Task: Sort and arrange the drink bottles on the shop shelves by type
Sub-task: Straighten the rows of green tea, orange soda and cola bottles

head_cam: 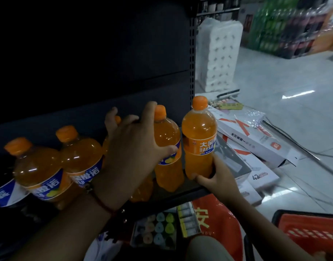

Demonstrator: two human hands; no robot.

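Down on the dark shelf (180,196), my left hand (131,147) was clasped around one upright orange bottle (167,157) while my right hand (218,178) gripped the base of the Dayao bottle (198,140) just beside it, at the shelf's right end.

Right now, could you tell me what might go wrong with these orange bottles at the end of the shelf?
1. The bottle in the right hand stands at the shelf's end corner; it could tip onto the boxes below.
2. The left hand spans crowded neighbouring bottles; a push might topple them.
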